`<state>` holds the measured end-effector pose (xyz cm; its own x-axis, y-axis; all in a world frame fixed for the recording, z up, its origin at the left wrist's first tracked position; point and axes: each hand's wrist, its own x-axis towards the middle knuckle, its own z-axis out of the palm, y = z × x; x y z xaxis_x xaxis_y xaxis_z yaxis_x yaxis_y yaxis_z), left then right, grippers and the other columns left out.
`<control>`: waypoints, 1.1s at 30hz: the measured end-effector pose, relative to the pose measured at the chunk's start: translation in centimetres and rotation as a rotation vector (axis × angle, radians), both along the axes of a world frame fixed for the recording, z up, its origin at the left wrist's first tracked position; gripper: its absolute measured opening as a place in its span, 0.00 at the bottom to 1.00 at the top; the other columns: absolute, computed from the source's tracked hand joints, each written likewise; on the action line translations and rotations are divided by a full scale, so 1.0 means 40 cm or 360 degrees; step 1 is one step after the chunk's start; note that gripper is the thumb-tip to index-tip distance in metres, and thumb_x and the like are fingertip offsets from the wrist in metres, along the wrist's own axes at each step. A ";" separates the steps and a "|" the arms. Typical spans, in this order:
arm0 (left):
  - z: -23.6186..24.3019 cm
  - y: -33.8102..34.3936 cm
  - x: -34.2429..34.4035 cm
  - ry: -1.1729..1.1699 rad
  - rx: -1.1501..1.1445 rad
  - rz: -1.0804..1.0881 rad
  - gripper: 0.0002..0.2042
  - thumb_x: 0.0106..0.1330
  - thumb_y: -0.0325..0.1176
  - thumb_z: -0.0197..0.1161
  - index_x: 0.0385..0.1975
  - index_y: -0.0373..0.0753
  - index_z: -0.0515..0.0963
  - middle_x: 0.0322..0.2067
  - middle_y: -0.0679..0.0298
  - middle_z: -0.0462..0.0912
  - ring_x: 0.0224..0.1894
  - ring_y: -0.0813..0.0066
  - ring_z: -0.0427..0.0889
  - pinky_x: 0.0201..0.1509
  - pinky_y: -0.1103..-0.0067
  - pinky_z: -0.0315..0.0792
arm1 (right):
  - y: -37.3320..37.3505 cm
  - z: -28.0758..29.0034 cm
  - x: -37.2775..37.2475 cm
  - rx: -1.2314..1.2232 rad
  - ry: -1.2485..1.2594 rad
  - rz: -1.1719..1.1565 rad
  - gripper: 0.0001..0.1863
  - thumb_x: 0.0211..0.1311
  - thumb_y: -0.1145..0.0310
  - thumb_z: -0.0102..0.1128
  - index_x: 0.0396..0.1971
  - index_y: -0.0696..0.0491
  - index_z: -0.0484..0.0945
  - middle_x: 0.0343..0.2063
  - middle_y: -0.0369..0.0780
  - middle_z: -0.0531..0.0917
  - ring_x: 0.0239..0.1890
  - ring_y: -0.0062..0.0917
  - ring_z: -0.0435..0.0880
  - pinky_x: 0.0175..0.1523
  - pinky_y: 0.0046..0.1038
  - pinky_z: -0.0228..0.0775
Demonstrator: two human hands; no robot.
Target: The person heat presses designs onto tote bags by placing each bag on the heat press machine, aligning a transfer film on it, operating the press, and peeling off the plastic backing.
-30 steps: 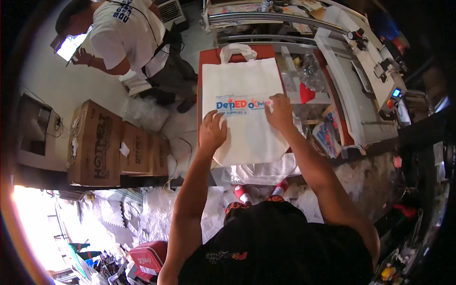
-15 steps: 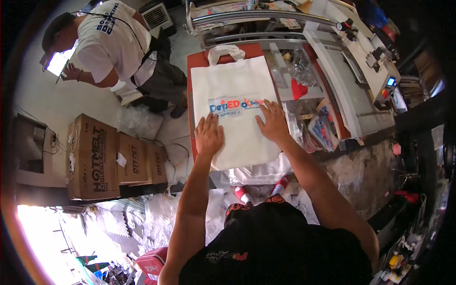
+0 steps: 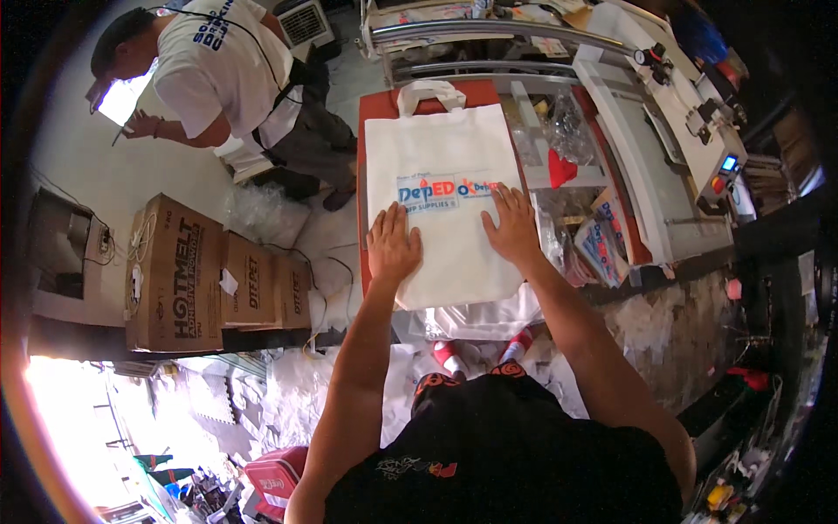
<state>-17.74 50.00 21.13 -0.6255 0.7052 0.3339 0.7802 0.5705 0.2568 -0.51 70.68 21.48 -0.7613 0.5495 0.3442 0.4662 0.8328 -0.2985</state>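
Observation:
A white fabric tote bag lies flat on a red-brown padded board, its handles pointing away from me. Blue and red printed lettering on a clear film spans the middle of the bag. My left hand rests on the bag, its fingers laid out at the lower left of the print. On the other side, my right hand presses with fingers spread at the right end of the lettering. Neither hand grips anything. The fingertips of my right hand cover part of the right-hand print.
The heat press frame with metal rails stands to the right, with printed film sheets and a red cloth piece beside the board. A co-worker holds a bright-screened device at left. Cardboard boxes stand below. White plastic hangs under the bag.
The whole view has shifted slightly, so the scene sits further right. Both hands stay on the bag; my left fingers lie a little further left of the print.

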 end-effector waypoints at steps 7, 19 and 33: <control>-0.004 0.005 -0.005 -0.0023 -0.0011 -0.0011 0.28 0.66 0.45 0.54 0.65 0.41 0.67 0.67 0.61 0.65 0.68 0.58 0.62 0.69 0.61 0.57 | 0.002 0.001 -0.003 -0.0001 -0.0063 -0.0012 0.32 0.66 0.54 0.53 0.64 0.58 0.65 0.66 0.45 0.65 0.68 0.44 0.60 0.71 0.47 0.51; 0.102 -0.176 -0.058 -0.0601 0.0690 0.0052 0.26 0.72 0.37 0.54 0.67 0.34 0.61 0.64 0.48 0.67 0.64 0.50 0.68 0.68 0.65 0.61 | 0.125 0.143 0.194 -0.0223 0.0857 -0.0148 0.20 0.64 0.65 0.61 0.53 0.58 0.73 0.52 0.51 0.76 0.55 0.47 0.76 0.61 0.41 0.66; -0.510 -1.068 0.318 -0.0624 -0.0719 0.0563 0.13 0.66 0.35 0.55 0.45 0.35 0.78 0.44 0.47 0.82 0.49 0.47 0.80 0.53 0.62 0.75 | 0.667 0.347 0.905 0.0798 0.0005 -0.0858 0.31 0.65 0.46 0.57 0.52 0.59 0.76 0.51 0.53 0.78 0.57 0.49 0.74 0.60 0.43 0.68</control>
